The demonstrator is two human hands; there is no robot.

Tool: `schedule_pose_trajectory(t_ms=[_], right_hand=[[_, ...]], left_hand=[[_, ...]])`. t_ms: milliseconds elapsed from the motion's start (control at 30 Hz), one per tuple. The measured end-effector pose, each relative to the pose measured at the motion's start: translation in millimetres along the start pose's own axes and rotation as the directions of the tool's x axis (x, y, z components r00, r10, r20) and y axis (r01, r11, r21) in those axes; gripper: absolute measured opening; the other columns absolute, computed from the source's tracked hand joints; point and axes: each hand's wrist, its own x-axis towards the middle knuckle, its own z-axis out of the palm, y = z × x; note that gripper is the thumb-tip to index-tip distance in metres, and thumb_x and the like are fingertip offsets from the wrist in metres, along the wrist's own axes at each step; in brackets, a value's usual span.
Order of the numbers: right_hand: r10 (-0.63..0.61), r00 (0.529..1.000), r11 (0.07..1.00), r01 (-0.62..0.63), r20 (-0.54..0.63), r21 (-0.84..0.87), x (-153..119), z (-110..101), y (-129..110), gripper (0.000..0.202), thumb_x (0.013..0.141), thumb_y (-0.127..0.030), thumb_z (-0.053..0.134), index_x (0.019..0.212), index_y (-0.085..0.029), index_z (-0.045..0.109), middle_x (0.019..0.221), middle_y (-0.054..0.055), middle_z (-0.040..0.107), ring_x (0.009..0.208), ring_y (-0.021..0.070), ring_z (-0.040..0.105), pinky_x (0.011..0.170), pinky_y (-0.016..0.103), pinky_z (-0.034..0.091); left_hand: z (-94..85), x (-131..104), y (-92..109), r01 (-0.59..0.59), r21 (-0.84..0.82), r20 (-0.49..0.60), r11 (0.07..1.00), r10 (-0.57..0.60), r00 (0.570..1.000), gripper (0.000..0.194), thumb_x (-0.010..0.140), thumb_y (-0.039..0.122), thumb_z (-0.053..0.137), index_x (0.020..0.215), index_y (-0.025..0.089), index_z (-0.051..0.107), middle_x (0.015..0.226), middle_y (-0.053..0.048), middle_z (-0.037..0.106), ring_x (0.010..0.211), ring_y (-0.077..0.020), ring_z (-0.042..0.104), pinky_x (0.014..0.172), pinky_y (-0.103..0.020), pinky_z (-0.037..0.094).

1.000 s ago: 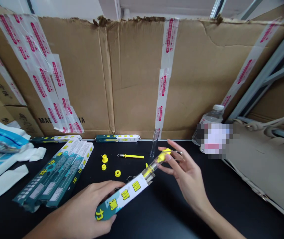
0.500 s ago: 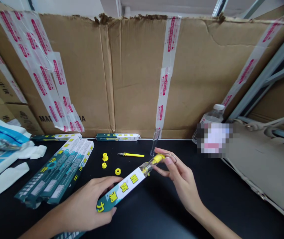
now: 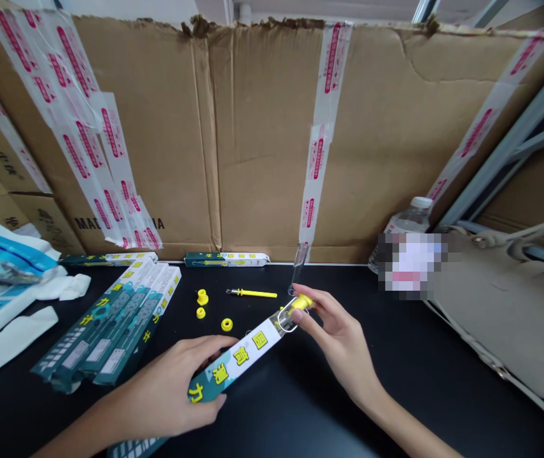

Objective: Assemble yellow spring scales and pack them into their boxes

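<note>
My left hand (image 3: 176,388) is wrapped round a long narrow green and white box (image 3: 240,357) with yellow lettering. A clear tube (image 3: 282,320) with a yellow cap (image 3: 303,303) sticks out of the box's upper right end. My right hand (image 3: 338,337) pinches the yellow cap between thumb and fingers. A metal wire ring (image 3: 285,327) hangs from the cap across the tube. Beyond the hands lie a yellow rod (image 3: 255,293) with a metal hook and small yellow fittings (image 3: 202,297). An empty clear tube (image 3: 299,267) stands behind my right fingertips.
Several similar boxes (image 3: 114,318) lie at the left, beside a blue and white plastic package (image 3: 9,254). Another box (image 3: 226,259) lies along the back edge. A large cardboard sheet (image 3: 262,140) stands behind. A bottle (image 3: 408,219) and a beige bag (image 3: 495,318) are at the right.
The tube sits slightly deeper in the box. The wire ring has swung from the right of the cap to across the tube, and my right hand has shifted slightly left.
</note>
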Motion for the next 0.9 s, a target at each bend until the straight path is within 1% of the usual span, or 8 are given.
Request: schedule_pose_trajectory(t_ms=[167,300,533,600,667,733,800,900], right_hand=[[0.080,0.995,0.990,-0.072,-0.063,0.122,0,0,-2,0.039,0.082,-0.038,0.075,0.119,-0.027,0.066,0.108,0.005,0.071,0.089,0.0200,0.068,0.073,0.029,0.061],[0.087,0.994,0.980,-0.075,-0.061,0.182,-2,0,-4,0.037,0.080,-0.034,0.078,0.114,-0.028,0.067,0.108,0.003,0.073,0.075,0.0164,0.070,0.067,0.027,0.063],[0.008,0.998,1.000,-0.010,-0.068,-0.022,-2,0,1,0.035,0.079,-0.035,0.078,0.111,-0.026,0.067,0.103,0.004,0.074,0.086,0.0203,0.070,0.076,0.030,0.060],[-0.001,0.999,0.998,-0.001,-0.050,-0.055,-3,1,3,0.040,0.077,-0.036,0.080,0.112,-0.025,0.066,0.099,0.004,0.074,0.084,0.0211,0.069,0.073,0.030,0.059],[-0.009,1.000,0.995,0.008,-0.015,-0.096,-4,1,3,0.038,0.075,-0.035,0.082,0.108,-0.025,0.067,0.092,0.002,0.074,0.078,0.0210,0.069,0.071,0.030,0.057],[-0.024,0.999,0.990,0.030,0.041,-0.138,-6,1,1,0.026,0.079,-0.035,0.079,0.101,-0.025,0.070,0.088,0.002,0.074,0.076,0.0209,0.069,0.072,0.031,0.056],[-0.048,0.993,0.986,0.064,0.106,-0.151,-8,1,-2,0.018,0.088,-0.034,0.069,0.104,-0.026,0.072,0.094,0.003,0.074,0.082,0.0219,0.070,0.075,0.031,0.056],[-0.075,0.984,0.987,0.097,0.162,-0.129,-9,2,-4,0.025,0.097,-0.034,0.055,0.116,-0.027,0.070,0.106,0.006,0.073,0.095,0.0237,0.071,0.080,0.032,0.056]], left_hand=[[-1.1,-1,0,-0.020,-0.011,0.007,1.000,0.021,1.000,0.067,0.075,0.028,0.066,0.140,0.030,0.053,0.142,-0.004,0.058,0.130,-0.0308,0.053,0.113,-0.044,0.040],[-2.9,0,3,-0.025,-0.016,0.028,1.000,0.025,0.999,0.066,0.074,0.028,0.066,0.140,0.029,0.054,0.140,-0.005,0.060,0.129,-0.0308,0.054,0.112,-0.043,0.041],[-1.1,-1,2,-0.014,-0.033,0.021,0.999,0.015,1.000,0.067,0.074,0.027,0.065,0.140,0.029,0.053,0.142,-0.005,0.058,0.130,-0.0304,0.052,0.113,-0.043,0.038],[-0.2,-2,4,-0.014,-0.046,0.008,0.999,0.014,1.000,0.068,0.074,0.026,0.065,0.140,0.031,0.052,0.137,-0.005,0.061,0.124,-0.0289,0.056,0.108,-0.041,0.043],[1.0,-1,5,-0.017,-0.060,-0.008,0.998,0.017,1.000,0.070,0.074,0.025,0.065,0.141,0.033,0.050,0.120,-0.003,0.067,0.108,-0.0251,0.063,0.098,-0.036,0.050],[3.0,1,5,-0.025,-0.082,-0.033,0.996,0.022,0.999,0.071,0.074,0.024,0.066,0.141,0.034,0.048,0.101,0.000,0.068,0.093,-0.0210,0.065,0.087,-0.030,0.053],[5.4,3,1,-0.044,-0.117,-0.073,0.992,0.036,0.997,0.069,0.073,0.025,0.067,0.139,0.033,0.049,0.093,0.002,0.066,0.087,-0.0190,0.064,0.081,-0.027,0.053],[8.2,6,-6,-0.071,-0.174,-0.107,0.982,0.053,0.993,0.063,0.074,0.027,0.067,0.135,0.031,0.051,0.092,0.003,0.065,0.085,-0.0177,0.063,0.075,-0.024,0.052]])
